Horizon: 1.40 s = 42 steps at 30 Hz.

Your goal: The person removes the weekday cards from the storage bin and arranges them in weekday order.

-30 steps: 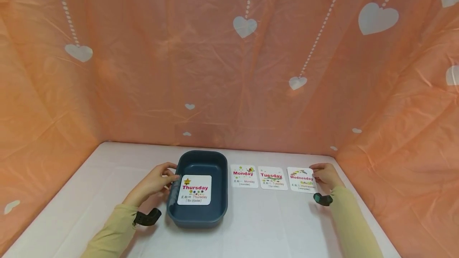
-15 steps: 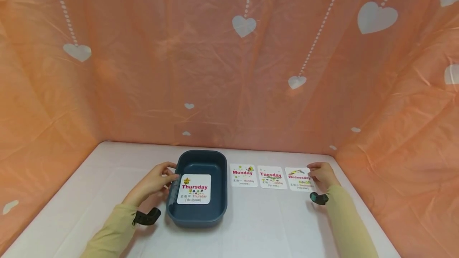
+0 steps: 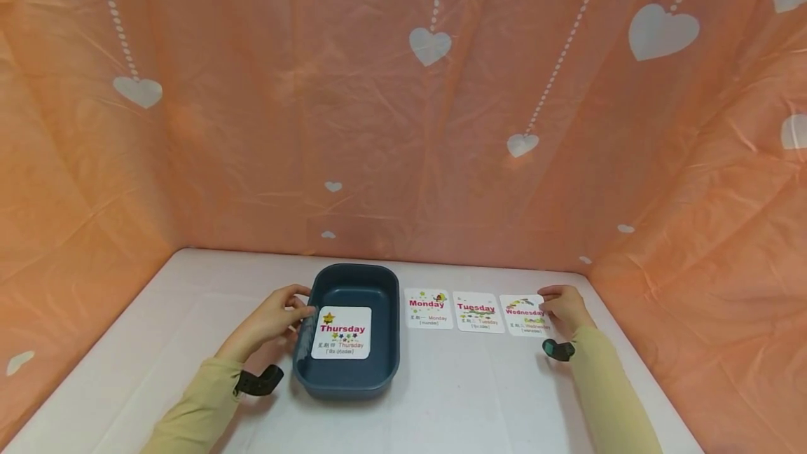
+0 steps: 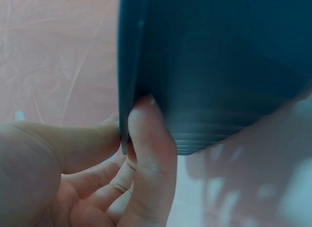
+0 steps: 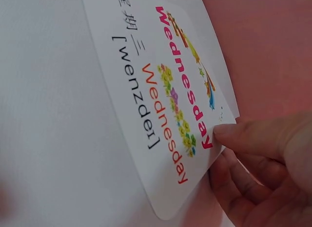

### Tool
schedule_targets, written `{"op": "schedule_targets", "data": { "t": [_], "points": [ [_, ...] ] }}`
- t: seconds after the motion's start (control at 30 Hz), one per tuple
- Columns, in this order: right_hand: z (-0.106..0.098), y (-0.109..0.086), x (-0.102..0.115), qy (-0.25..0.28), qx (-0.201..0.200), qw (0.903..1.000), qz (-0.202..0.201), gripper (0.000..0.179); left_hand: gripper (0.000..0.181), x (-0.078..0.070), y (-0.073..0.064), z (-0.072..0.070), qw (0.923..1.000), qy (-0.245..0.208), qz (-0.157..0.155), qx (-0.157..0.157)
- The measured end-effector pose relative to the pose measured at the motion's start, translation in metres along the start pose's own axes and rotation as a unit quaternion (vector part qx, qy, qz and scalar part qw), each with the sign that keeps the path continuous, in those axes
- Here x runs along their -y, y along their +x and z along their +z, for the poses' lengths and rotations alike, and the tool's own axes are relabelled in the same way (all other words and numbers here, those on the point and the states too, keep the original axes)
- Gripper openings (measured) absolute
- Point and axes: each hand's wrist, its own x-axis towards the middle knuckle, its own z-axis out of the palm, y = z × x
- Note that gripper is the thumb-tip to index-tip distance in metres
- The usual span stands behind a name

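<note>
My left hand (image 3: 273,321) grips the left rim of a dark blue plastic bin (image 3: 353,392), thumb on one side and a finger on the other, as the left wrist view shows. Inside the bin lies a white Thursday card (image 3: 342,333) with a star on it. At the right end of a row, my right hand (image 3: 567,308) pinches the right edge of the Wednesday card (image 5: 161,115). Its thumb is on the printed face, and the other fingers are partly hidden at the edge. A narrow gap separates this card from the Tuesday card (image 3: 478,313).
The Monday card (image 3: 429,310) lies between the bin and the Tuesday card. All of this is on a white tabletop (image 3: 466,398). Orange sheeting (image 3: 378,125) printed with hearts closes off the back and both sides.
My right hand has slid the Wednesday card slightly left, closing part of the gap to the Tuesday card. The left hand and the bin have stayed in place.
</note>
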Motion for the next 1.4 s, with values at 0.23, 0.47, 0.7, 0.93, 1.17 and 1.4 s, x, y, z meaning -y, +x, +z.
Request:
{"op": "schedule_targets", "data": {
  "t": [0.23,0.47,0.7,0.93,1.17,1.4],
  "points": [
    [0.0003,-0.0021,0.0001,-0.027,-0.009,0.9996,0.009,0.038,0.043,0.0007,0.0005,0.0007,1.0,-0.004,-0.003,0.001],
    [0.0021,-0.0042,0.0028,-0.021,-0.019,0.9995,0.017,0.037,0.043,0.0,-0.0001,0.001,1.0,-0.002,-0.004,0.004],
    [0.0032,-0.0028,0.004,-0.027,-0.018,0.9994,0.011,0.036,0.042,0.0004,0.0012,0.0009,0.9999,0.004,-0.009,-0.004],
    [0.0018,-0.0023,0.0036,-0.018,-0.009,0.9998,0.009,0.038,0.041,0.0012,0.0016,0.0007,0.9999,0.007,-0.008,-0.006],
    [0.0013,-0.0012,0.0007,-0.03,-0.013,0.9994,0.009,0.038,0.041,0.0013,0.0021,0.0008,1.0,0.005,-0.003,-0.004],
    [0.0023,-0.002,0.0,-0.022,-0.017,0.9996,0.009,0.037,0.043,0.0004,0.0002,-0.0002,0.9999,-0.008,-0.006,0.001]
  ]
}}
